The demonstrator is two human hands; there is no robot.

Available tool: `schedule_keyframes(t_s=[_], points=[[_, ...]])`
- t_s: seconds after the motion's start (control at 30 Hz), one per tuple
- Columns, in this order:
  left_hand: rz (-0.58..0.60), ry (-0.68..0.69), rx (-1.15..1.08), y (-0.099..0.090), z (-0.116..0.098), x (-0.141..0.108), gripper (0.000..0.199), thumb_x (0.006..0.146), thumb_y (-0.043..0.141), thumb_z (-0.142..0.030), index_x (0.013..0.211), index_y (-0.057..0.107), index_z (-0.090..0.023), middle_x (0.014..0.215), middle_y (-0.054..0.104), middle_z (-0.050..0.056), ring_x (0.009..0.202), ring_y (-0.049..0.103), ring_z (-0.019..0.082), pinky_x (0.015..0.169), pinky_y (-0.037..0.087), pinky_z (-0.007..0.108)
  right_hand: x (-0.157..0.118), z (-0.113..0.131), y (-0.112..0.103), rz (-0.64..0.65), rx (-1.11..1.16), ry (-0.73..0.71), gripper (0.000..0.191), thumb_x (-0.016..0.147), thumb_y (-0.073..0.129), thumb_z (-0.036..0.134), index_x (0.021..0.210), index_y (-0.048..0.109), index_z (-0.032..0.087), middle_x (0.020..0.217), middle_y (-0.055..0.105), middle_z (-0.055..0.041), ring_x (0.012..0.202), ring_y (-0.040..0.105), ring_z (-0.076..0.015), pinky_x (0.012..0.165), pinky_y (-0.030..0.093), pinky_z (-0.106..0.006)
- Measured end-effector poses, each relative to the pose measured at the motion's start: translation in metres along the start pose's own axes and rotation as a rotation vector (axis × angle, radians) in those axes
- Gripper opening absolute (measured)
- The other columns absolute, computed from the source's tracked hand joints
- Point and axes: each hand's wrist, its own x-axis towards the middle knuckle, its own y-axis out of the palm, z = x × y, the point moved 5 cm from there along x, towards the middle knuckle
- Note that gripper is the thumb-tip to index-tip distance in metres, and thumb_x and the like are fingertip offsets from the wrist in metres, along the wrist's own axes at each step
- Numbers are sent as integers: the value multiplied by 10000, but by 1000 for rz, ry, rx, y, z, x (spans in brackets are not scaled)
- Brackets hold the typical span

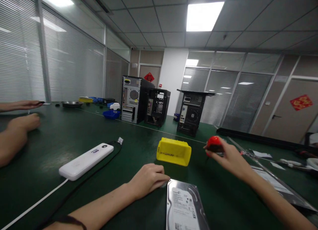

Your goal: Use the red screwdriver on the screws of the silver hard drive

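Note:
A silver hard drive (182,203) lies label up on the green table, cut off by the bottom of the view. My left hand (150,177) is at its far left corner, fingertips pinched together; anything between them is too small to make out. Out to the right, my right hand (227,154) is closed around a screwdriver with a red and black handle (215,144), held above the table with its shaft pointing down. Between my hands, just beyond the drive, a yellow plastic bin (174,151) rests on its side, its opening facing me.
A white power strip (86,160) with cables lies left. Computer cases (134,99) stand farther back, near a blue bin (111,114) and a metal dish (72,104). Another person's hands (25,120) are at the far left. Metal panels (275,183) lie right.

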Motion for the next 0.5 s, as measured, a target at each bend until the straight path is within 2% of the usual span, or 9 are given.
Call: schedule_keyframes(t_s=[0.1,0.17,0.2,0.33,0.5], points=[[10,-23,-64,1,1,-1,216,920,468,-253,1053,638,-242,871,612,4,774,573,138,664,382,239,15,28,-29,-153,488,83,500,759,628,382,1167,385,226,918,648,-80,838,658,-250,764,540,-409],[15,-38,-100,1,2,-1,218,915,478,-255,1056,642,-240,883,615,6,785,576,139,676,391,235,25,52,-35,-142,718,44,698,758,638,362,1304,213,270,901,640,-53,818,669,-238,753,555,-412],[17,-48,-120,1,2,-1,218,913,482,-257,1056,645,-240,885,615,7,789,577,139,680,396,231,31,62,-33,-93,776,26,767,756,645,344,1333,144,282,889,637,-44,805,673,-233,738,560,-412],[17,-82,-180,2,3,-1,217,904,496,-256,1052,654,-242,884,612,9,792,579,135,682,411,211,48,88,-15,22,818,-70,756,727,675,277,1300,184,251,888,589,-34,780,659,-203,741,557,-380],[10,-95,-211,2,5,0,215,902,497,-253,1031,667,-228,859,609,13,784,582,133,681,415,203,53,86,26,206,867,-22,648,738,646,244,1217,209,234,855,547,-16,771,642,-194,696,551,-360]])
